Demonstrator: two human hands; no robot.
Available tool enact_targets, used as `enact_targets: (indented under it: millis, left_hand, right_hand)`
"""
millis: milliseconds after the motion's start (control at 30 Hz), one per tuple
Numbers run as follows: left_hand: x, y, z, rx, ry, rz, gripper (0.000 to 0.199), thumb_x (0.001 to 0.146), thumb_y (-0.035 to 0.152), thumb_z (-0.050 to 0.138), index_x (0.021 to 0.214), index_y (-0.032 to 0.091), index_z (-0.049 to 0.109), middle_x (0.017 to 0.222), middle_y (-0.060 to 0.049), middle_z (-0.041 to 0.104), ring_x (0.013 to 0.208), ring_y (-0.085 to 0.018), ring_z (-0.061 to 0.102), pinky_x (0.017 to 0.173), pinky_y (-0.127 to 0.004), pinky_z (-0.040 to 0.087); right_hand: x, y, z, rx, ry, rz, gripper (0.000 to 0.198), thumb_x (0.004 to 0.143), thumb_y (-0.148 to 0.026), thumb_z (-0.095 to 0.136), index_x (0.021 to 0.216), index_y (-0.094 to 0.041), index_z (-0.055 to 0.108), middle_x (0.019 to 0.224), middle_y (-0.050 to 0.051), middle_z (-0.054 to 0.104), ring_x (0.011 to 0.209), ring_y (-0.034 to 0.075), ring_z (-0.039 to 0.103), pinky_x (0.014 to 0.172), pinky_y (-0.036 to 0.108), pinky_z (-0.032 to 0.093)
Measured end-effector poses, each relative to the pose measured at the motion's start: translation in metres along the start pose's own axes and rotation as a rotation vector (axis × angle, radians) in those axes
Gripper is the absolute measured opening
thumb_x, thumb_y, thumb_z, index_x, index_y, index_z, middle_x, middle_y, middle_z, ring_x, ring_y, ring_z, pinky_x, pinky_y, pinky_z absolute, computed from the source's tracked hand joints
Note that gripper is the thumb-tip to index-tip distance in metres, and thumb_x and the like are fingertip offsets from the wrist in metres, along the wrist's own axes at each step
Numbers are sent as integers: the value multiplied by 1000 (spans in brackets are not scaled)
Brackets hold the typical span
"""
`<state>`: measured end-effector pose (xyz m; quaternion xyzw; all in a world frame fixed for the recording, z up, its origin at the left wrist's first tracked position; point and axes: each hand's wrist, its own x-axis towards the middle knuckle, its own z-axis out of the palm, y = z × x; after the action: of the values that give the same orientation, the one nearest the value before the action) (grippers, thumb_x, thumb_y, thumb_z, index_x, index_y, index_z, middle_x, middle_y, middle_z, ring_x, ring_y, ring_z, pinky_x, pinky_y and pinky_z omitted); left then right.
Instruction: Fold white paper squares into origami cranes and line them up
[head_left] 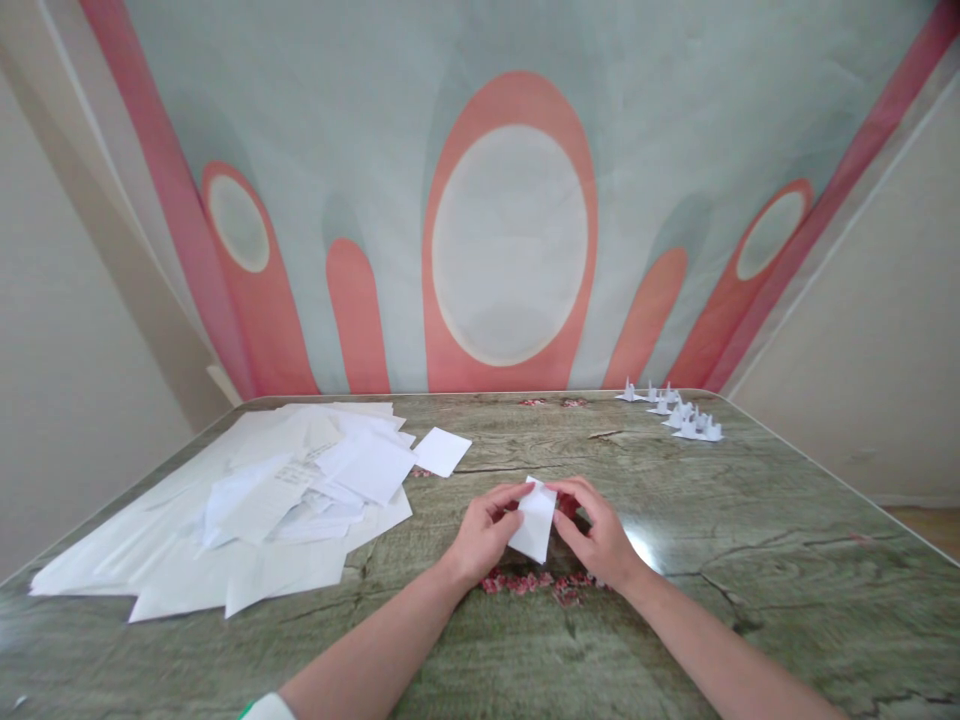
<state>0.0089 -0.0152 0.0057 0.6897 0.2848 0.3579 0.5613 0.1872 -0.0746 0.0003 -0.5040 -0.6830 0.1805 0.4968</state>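
Note:
A small folded piece of white paper (535, 525) is held up between my two hands, just above the table in the middle of the view. My left hand (487, 525) grips its left side, thumb and index finger pinched at the edge. On the other side my right hand (594, 530) pinches the upper right edge, with the fingertips near the top corner. The lower tip of the paper points down towards the table. Creases are too faint to make out in full.
A large heap of white sheets (180, 540), some with print, covers the table's left side. One square sheet (444, 452) lies beside it. Several small folded white paper figures (697, 425) stand at the back right. The wood-patterned table (787, 570) reaches the painted backdrop (510, 250).

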Motion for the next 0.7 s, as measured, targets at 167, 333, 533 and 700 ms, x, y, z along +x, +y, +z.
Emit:
enact_targets:
  millis: [167,333,533,700]
  left_hand:
    - [0,2,1,36,-48,23,34,78,20,54,111,20,62,108,-7,57,90,-19,54,77,-28,43]
    - [0,2,1,54,-77,40,34,80,25,57,112,19,61,109,-8,57,91,-19,55,78,-29,43]
    - [-1,-1,4,-7,-61,-39,38,77,32,62,111,15,60,101,-9,62,80,-17,57,72,-27,44]
    - [0,-3,6,-153,-74,-86,40,75,32,65,108,13,58,97,-9,65,83,-18,59,74,-28,45]
  right_hand:
    - [2,2,1,24,22,12,26,78,-18,55,104,-22,55,98,6,52,87,19,52,76,33,44]
    - [3,7,3,65,70,9,18,76,-15,54,92,-22,59,97,5,54,92,20,52,81,34,43]
    - [3,17,5,107,131,22,14,76,-14,54,85,-21,61,94,5,54,88,19,54,75,33,46]
    - [4,17,4,65,200,42,13,75,-15,56,83,-21,63,92,5,54,85,19,54,74,34,47]
